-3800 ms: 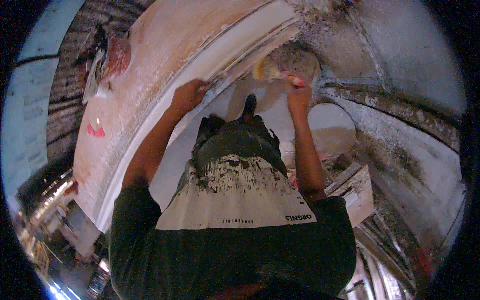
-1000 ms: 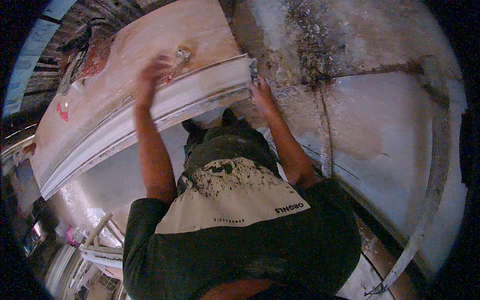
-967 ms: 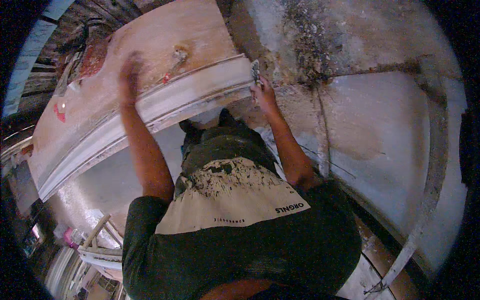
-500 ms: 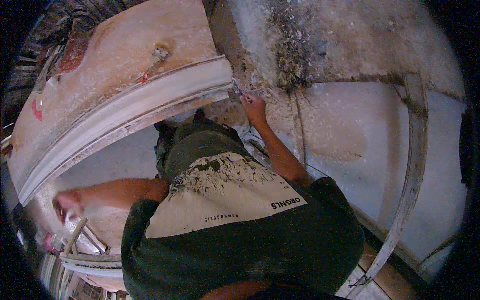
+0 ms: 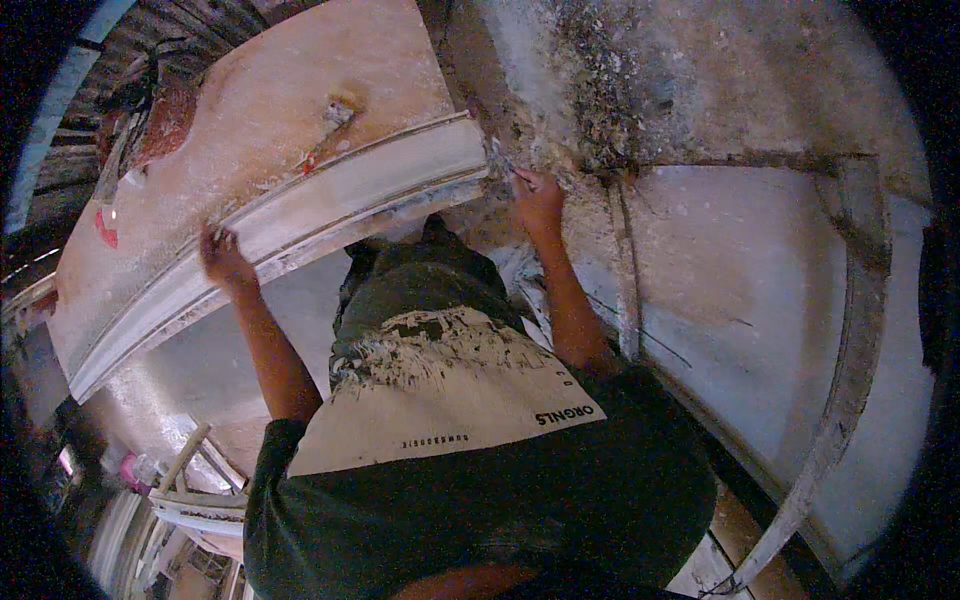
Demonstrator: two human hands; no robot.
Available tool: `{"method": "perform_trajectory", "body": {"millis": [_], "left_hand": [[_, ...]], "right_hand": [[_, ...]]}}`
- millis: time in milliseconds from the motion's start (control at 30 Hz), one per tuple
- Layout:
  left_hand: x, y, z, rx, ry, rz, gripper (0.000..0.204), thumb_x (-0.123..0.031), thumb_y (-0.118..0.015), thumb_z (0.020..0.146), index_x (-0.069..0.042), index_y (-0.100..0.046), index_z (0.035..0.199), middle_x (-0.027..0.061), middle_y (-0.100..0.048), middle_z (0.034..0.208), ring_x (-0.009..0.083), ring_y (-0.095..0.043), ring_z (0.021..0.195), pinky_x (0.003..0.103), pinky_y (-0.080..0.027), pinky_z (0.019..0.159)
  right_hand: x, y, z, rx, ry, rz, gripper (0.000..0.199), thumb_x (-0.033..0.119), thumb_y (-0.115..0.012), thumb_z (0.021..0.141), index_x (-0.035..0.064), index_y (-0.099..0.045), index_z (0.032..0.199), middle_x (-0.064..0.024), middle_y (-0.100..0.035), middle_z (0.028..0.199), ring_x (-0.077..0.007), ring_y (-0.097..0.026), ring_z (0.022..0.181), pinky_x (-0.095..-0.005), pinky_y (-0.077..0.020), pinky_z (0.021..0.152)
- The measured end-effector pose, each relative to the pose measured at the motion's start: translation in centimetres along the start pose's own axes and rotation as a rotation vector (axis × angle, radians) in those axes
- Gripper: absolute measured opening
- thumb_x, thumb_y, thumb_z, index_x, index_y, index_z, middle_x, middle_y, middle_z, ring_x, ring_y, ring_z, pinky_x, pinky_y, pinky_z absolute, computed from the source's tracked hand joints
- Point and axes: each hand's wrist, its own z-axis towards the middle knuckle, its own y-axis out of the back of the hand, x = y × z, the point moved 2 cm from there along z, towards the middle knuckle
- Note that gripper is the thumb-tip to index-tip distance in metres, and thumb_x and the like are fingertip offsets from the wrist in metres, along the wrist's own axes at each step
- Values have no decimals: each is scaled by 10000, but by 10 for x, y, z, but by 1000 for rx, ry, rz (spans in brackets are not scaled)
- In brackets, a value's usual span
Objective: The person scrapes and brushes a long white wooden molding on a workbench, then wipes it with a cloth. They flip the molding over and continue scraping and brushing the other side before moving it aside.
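- One long white plaster moulding is the biggest thing here. It lies on a pinkish board. Its long line runs from the low left, near the left hand, up to the right, where its cut end sits by the right hand.
- Beside the moulding's right end is a rough grey wall, crusted with crumbly plaster.
- Below the moulding is the person's dark shirt with a pale printed patch.
- Both hands are spread far apart along the moulding, one near each end.
- The left hand rests on the moulding's lower edge, far down toward its left end. Its fingers curl over the edge and it holds no tool.
- The right hand is just past the moulding's right end, against the grey wall. It is closed around a small thin tool. I cannot tell what kind. The tip points up and left, toward the moulding's cut end.
- The right hand is nearer to that cut end, so the joint between moulding and wall is within its reach.
- A small lump of dried plaster sits on the board above the moulding.
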Motion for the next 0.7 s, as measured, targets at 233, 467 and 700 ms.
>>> {"method": "perform_trajectory", "body": {"millis": [233,467,700], "left_hand": [[100,-46,31,361,-389,962,334,-331,-649,785,-82,-633,1008,107,-612,963,245,-565,918,358,-423,849],[93,-75,-1,300,-581,1497,250,-337,-606,782,-136,-641,926,86,-603,989,304,-548,943,449,-417,808],[92,-65,-1,282,-661,1588,221,-319,-588,787,-151,-636,921,67,-608,991,297,-544,965,452,-413,820]], "right_hand": [[-30,-21,26,-3,195,10,246,229,-696,741,30,-687,887,-160,-639,839,-298,-625,776,-362,-498,697],[-27,7,43,99,436,-221,226,262,-657,757,115,-696,925,-132,-649,876,-315,-620,809,-391,-498,731],[23,24,76,110,174,-89,226,295,-668,745,105,-697,863,-133,-652,852,-305,-634,747,-405,-499,685]]}}
